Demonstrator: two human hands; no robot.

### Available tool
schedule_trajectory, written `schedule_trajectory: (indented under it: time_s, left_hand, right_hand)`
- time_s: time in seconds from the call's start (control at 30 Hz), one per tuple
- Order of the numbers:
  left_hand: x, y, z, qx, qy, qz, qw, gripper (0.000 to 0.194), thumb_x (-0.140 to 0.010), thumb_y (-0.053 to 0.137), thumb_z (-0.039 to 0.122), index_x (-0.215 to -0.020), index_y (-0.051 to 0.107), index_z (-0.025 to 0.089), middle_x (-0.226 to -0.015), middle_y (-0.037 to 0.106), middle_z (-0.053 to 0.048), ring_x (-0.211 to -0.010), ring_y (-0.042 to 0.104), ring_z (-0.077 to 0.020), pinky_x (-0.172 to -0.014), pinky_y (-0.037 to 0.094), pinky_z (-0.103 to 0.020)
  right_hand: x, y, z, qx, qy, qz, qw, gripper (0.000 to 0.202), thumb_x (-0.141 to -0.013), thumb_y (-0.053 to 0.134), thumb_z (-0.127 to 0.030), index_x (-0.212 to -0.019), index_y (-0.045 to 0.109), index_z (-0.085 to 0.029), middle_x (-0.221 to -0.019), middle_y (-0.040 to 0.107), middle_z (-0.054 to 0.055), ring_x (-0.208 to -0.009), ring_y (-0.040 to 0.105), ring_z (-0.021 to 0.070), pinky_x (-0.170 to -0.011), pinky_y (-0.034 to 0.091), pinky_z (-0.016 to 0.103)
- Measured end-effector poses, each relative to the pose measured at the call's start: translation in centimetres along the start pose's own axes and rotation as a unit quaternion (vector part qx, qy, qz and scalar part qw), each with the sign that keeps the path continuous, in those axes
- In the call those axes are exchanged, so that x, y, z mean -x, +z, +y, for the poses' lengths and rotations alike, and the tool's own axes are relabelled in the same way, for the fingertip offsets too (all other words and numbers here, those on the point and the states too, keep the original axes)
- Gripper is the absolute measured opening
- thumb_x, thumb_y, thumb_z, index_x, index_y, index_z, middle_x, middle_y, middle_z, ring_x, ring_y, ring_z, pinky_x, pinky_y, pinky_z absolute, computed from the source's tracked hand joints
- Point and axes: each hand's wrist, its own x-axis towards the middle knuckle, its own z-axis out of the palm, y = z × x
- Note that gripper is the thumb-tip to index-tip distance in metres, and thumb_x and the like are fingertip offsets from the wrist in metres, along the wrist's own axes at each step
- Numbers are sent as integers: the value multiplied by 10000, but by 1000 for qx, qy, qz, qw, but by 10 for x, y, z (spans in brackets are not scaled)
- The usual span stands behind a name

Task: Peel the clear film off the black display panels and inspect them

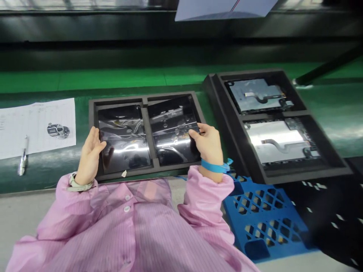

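Note:
A dark foam tray [147, 100] with two compartments lies before me on the green bench. In its left compartment sits a glossy black tablet screen [121, 143]. A second black tablet screen [173, 132] lies slightly askew over the right compartment. My right hand [209, 142], with a blue band at the wrist, pinches this screen's right edge between thumb and fingers. My left hand [91, 153] is open at the tray's left side, its fingers straight and its thumb by the left screen's edge. Reflections blur the screens' surfaces.
On the right, another foam tray [236, 138] holds two opened tablet bodies with ribbon cables. A blue plastic crate [265, 215] stands below it. To the left are a printed sheet [36, 117], a pen [23, 158] and a small metallic object [58, 130]. A white scrap [124, 173] lies at the near rim.

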Motion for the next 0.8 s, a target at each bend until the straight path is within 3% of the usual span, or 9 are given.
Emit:
schedule_trajectory:
  time_s: [0.13, 0.23, 0.37, 0.43, 0.53, 0.7, 0.8]
  left_hand:
    - [14, 1, 2, -39, 66, -17, 997, 768, -817, 725, 272, -1539, 469, 219, -1702, 296, -96, -1602, 228, -253, -1347, 154, -429]
    - [28, 4, 12, -28, 86, -72, 993, 717, -860, 754, 317, -1525, 487, 288, -1689, 339, -62, -1594, 255, -251, -1343, 183, -455]
    - [43, 22, 26, 44, 105, -158, 981, 709, -873, 782, 328, -1518, 490, 367, -1673, 381, -18, -1585, 285, -239, -1342, 199, -434]
    - [47, 34, 28, 104, 98, -214, 966, 745, -858, 798, 376, -1530, 475, 381, -1664, 397, -13, -1580, 299, -258, -1331, 244, -430]
    - [50, 45, 24, 191, 48, -267, 943, 752, -807, 815, 504, -1488, 545, 333, -1597, 497, -47, -1531, 391, -331, -1283, 359, -471]
    - [57, 37, 7, 173, -54, -92, 979, 460, -836, 803, 377, -1268, 720, 242, -1349, 706, -52, -1391, 566, -317, -1233, 417, -470]
    - [60, 25, -5, 189, -87, -75, 975, 442, -818, 814, 343, -1238, 738, 227, -1306, 730, -54, -1364, 588, -313, -1204, 448, -463]
  right_hand:
    - [9, -21, -7, -107, -41, 6, 993, 398, -755, 662, -278, -1133, 685, -155, -1187, 669, 123, -822, 660, 185, -864, 561, 420]
    - [30, -39, -20, -246, -101, 46, 963, 319, -715, 743, -288, -1021, 711, -201, -1030, 719, 66, -855, 680, 190, -803, 567, 368]
    - [63, -52, -44, -361, -129, 90, 919, 325, -698, 811, -279, -1005, 723, -220, -1007, 745, 41, -933, 694, 168, -789, 568, 297]
    - [77, -47, -54, -400, -111, 58, 908, 342, -706, 818, -289, -1026, 712, -226, -994, 752, 26, -870, 692, 148, -757, 580, 285]
    - [96, -22, -59, -433, -69, -46, 897, 351, -725, 821, -321, -1038, 678, -251, -967, 743, 14, -796, 681, 147, -731, 601, 300]
    - [120, 27, -40, -440, -25, -202, 875, 320, -829, 760, -388, -1077, 610, -253, -1124, 729, 46, -951, 702, 173, -940, 602, 380]
    - [116, 36, -27, -336, -31, -252, 907, 371, -838, 740, -484, -1083, 618, -234, -1026, 721, 41, -826, 670, 148, -741, 609, 303]
